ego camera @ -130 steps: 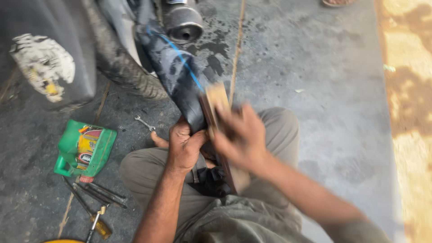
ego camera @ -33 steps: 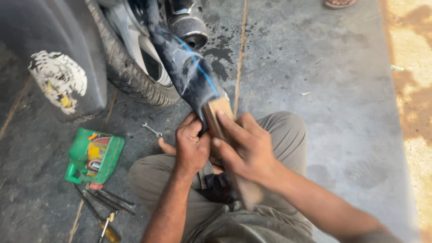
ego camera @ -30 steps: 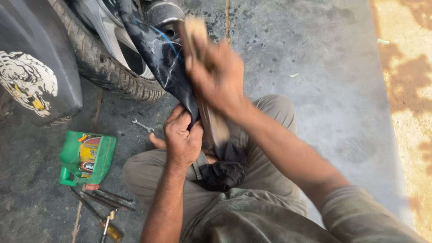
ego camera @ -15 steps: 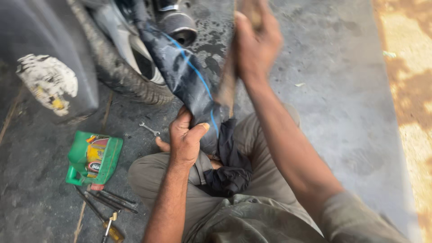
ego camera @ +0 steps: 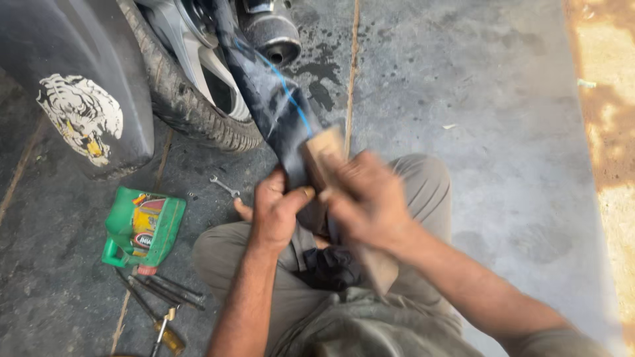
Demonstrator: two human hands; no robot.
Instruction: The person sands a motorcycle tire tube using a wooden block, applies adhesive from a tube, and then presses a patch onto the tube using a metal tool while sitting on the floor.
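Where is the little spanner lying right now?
The spanner lies on the concrete floor, left of the person's left hand, between the tyre and the green can.

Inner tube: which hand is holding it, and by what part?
The left hand pinches the black inner tube at its lower end above the lap; the right hand presses a wooden block onto it.

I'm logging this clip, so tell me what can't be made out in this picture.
Head view only:
- Right hand: motion-blurred, its grip on the wooden block unclear.
- Rubber tube: upper end cut off by the top edge, lower part hidden behind the left hand.
- Green can: label too small.
- Tyre: cut off at top.
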